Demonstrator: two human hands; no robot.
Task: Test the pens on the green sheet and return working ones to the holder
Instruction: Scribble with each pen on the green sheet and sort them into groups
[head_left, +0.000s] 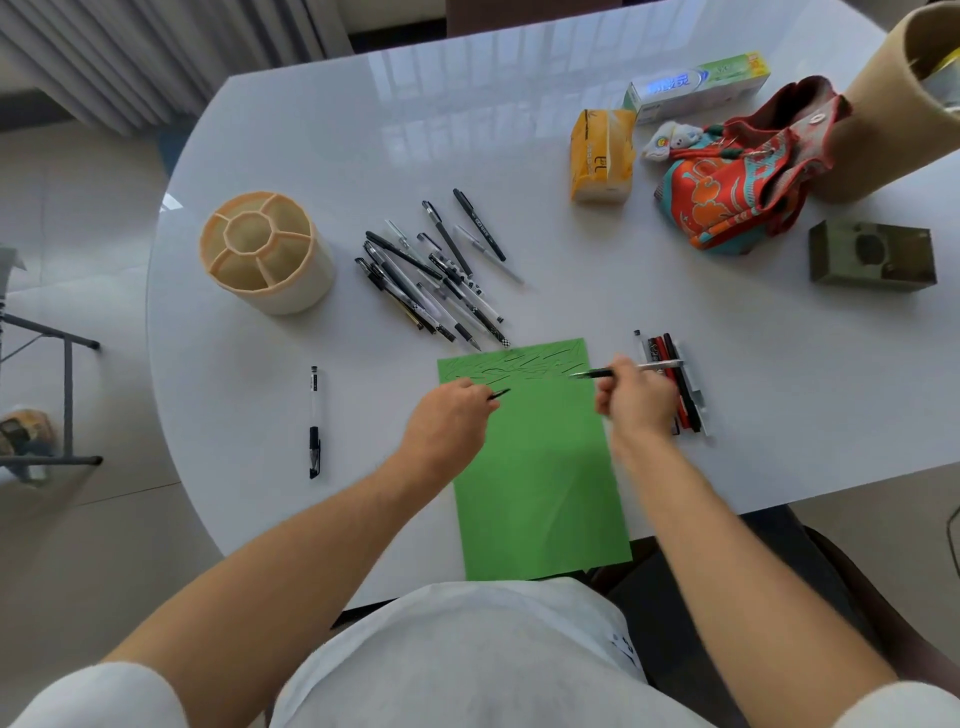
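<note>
Hands meet over the green sheet (540, 467) at centre, its near edge overhanging the table (322, 130): the left hand (449, 421) pinches a cap (500, 393), the right hand (636, 395) grips a pen (618, 370). At upper left, the holder (267, 252) shows bare compartments; loose pens (431, 270) lie nearby.

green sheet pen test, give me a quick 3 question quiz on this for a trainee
1. True or false: the cream round divided pen holder already has pens in it.
2. Which hand holds the uncapped black pen with its tip over the scribbled top of the green paper sheet? A left hand B right hand
3. Fill in: the single capped clear pen with black grip lies to the ___ of the sheet.

Key: 1 false, its compartments look empty; 2 B, the left hand pinches only a small black pen cap; 3 left.
</note>
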